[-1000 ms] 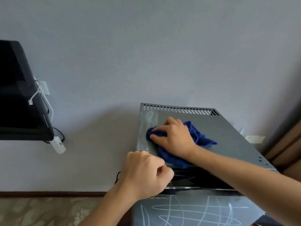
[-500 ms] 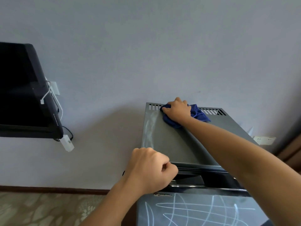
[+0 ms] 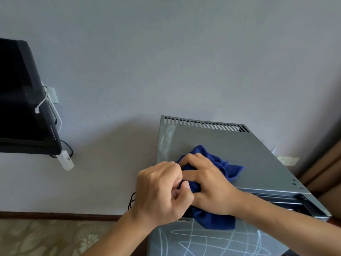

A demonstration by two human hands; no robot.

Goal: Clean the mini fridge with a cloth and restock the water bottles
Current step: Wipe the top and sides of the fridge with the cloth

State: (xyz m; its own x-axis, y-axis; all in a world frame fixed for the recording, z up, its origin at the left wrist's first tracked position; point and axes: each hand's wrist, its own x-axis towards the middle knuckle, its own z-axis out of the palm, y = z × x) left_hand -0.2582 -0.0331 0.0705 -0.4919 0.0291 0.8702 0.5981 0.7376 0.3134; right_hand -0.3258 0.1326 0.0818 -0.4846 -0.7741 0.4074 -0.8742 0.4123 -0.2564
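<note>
Grey metal mini fridge (image 3: 239,154), vent slots along its back edge, stands vs the pale wall; streaks show on its top's left side & door front. Crumpled blue microfibre cloth (image 3: 217,217) sits at fridge's front-left top corner, spilling over the door edge. Right hand (image 3: 208,185) presses on it, fingers curled round a fold; left hand (image 3: 162,193) pinches the cloth's near-left edge. Best bet imo: re-bunch to a clean face, then long overlapping strokes toward the streaky left edge.
</note>
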